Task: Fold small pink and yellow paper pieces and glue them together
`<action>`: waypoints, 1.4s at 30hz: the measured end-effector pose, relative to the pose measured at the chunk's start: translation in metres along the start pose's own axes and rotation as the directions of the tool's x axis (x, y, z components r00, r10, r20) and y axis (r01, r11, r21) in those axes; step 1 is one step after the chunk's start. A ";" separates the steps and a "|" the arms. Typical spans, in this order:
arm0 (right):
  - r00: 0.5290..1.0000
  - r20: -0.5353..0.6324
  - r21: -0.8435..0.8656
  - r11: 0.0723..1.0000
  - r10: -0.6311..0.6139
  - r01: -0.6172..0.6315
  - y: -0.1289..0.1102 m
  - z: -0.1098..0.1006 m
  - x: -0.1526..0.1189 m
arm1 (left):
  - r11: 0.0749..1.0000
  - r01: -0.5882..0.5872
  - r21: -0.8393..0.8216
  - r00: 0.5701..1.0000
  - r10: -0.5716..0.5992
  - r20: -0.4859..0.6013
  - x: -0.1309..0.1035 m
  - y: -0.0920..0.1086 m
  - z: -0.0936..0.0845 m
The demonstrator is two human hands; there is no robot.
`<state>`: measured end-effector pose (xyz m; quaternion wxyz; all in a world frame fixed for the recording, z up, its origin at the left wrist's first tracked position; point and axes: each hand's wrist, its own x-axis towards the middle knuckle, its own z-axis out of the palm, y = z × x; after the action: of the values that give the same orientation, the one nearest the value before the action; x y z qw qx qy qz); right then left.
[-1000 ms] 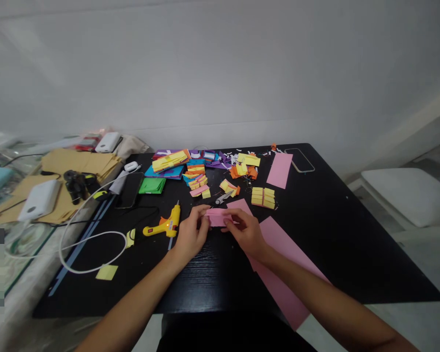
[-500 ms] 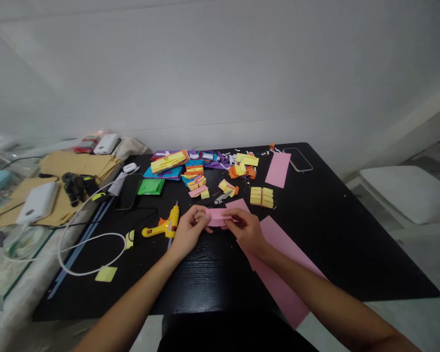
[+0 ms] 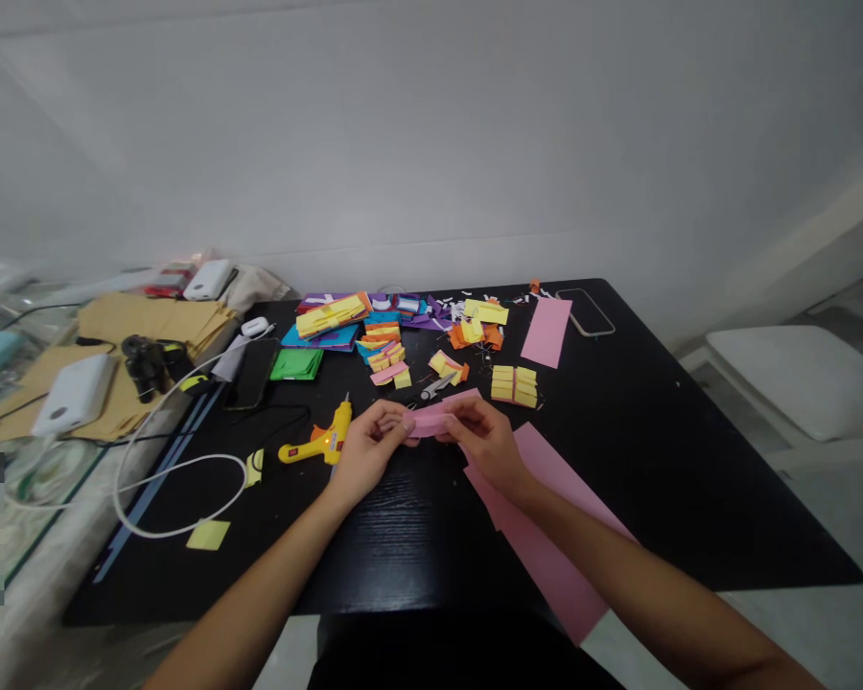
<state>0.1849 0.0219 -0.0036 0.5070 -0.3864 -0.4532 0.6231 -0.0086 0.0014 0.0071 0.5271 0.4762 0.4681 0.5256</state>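
Note:
Between my two hands is a small folded strip of pink paper [image 3: 429, 423], held above the black table. My left hand [image 3: 371, 443] pinches its left end, and my right hand [image 3: 483, 443] pinches the right end; the fingertips cover both ends. Under my right forearm lie larger pink paper sheets [image 3: 557, 537]. A yellow glue gun [image 3: 323, 439] rests just left of my left hand. Beyond the strip are scissors [image 3: 437, 386], partly hidden among paper pieces, and a bundle of folded yellow paper [image 3: 514, 386].
Folded colored papers [image 3: 331, 316] and white scraps [image 3: 442, 311] lie along the back. A green paper stack [image 3: 296, 364] sits beside a dark phone [image 3: 253, 374]. A white cable [image 3: 179, 470] loops at left. Another phone [image 3: 586, 313] lies back right, near a pink sheet [image 3: 547, 333].
The pink strip looks narrower and slightly bowed now. My right fingers have shifted along its right end; my left hand has hardly moved.

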 end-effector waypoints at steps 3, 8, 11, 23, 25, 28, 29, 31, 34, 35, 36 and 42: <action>1.000 -0.003 0.005 1.000 0.019 -0.019 -0.002 0.000 0.000 | 1.000 -0.017 0.002 1.000 0.017 0.022 -0.001 0.002 -0.001; 0.999 -0.002 -0.003 0.999 0.037 -0.037 -0.003 0.000 0.001 | 0.999 -0.025 0.026 0.999 0.024 0.038 -0.002 0.003 -0.003; 0.999 -0.017 -0.027 0.999 0.031 -0.031 -0.003 -0.001 0.001 | 0.998 -0.012 0.064 0.999 0.010 0.031 -0.001 0.003 -0.003; 0.995 0.092 -0.181 0.983 0.037 -0.019 0.005 -0.005 0.005 | 0.989 0.043 0.140 0.996 -0.053 0.066 -0.003 0.002 0.001; 0.989 0.137 -0.211 0.977 0.046 -0.016 0.004 -0.006 0.005 | 0.987 0.033 0.158 0.995 -0.048 0.090 -0.004 0.002 0.001; 0.988 0.143 -0.198 0.980 0.063 -0.034 0.002 -0.006 0.005 | 0.984 -0.004 0.178 0.994 -0.016 0.111 -0.004 0.001 -0.001; 0.988 0.139 -0.186 0.981 0.074 -0.047 0.002 -0.006 0.005 | 0.983 -0.014 0.183 0.994 -0.006 0.112 -0.003 0.002 -0.002; 0.988 0.125 -0.166 0.984 0.092 -0.070 0.002 -0.006 0.005 | 0.980 -0.027 0.199 0.994 0.005 0.110 -0.003 0.002 -0.003; 0.988 0.125 -0.175 0.982 0.093 -0.070 0.002 -0.006 0.005 | 0.968 -0.050 0.246 0.994 0.024 0.111 -0.003 0.000 -0.004; 0.987 0.137 -0.190 0.980 0.083 -0.056 0.002 -0.006 0.005 | 0.962 -0.062 0.266 0.993 0.032 0.117 -0.004 -0.001 -0.004; 0.985 0.155 -0.209 0.977 0.071 -0.037 0.001 -0.005 0.004 | 0.956 -0.076 0.283 0.992 0.042 0.123 -0.004 -0.002 -0.004; 0.976 0.204 -0.289 0.957 0.070 -0.008 -0.004 -0.004 0.002 | 0.913 -0.140 0.383 0.983 0.081 0.167 -0.008 -0.001 -0.006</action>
<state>0.1889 0.0248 -0.0011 0.3820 -0.3959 -0.5825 0.5983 -0.0143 -0.0066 0.0059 0.4235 0.6353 0.4961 0.4134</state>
